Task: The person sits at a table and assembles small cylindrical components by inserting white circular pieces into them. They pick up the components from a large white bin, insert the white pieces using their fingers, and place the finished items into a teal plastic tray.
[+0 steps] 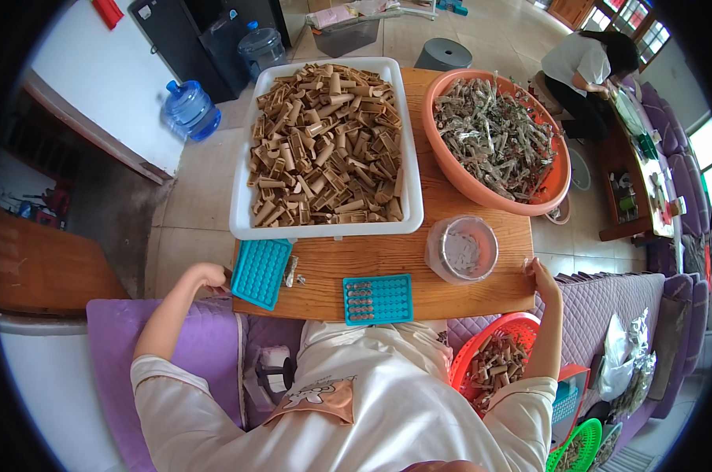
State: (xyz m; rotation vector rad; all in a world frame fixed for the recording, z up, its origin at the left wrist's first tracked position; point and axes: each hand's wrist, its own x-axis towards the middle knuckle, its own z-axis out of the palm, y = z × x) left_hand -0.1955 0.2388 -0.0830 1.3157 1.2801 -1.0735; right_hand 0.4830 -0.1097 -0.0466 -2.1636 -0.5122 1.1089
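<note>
My left hand [209, 277] is at the left edge of the wooden table [324, 267], its fingers curled at the edge beside a teal tray with rows of round hollows [261, 271]. On the opposite side, my right hand [540, 275] is closed around the right edge. Some fingertips are hidden at both edges. In front of my body lies a second teal tray [391, 299], with small grey-brown discs [360, 301] in its left columns. A clear plastic tub [461, 248] with pale grey pieces stands nearer my right hand.
A white bin [240, 181] heaped with brown plastic pieces and an orange basin [556, 185] of crumpled scraps fill the table's far part. A red basket [470, 354] sits on the sofa at my right. Blue water bottles [192, 110] stand far left; another person [580, 75] bends far right.
</note>
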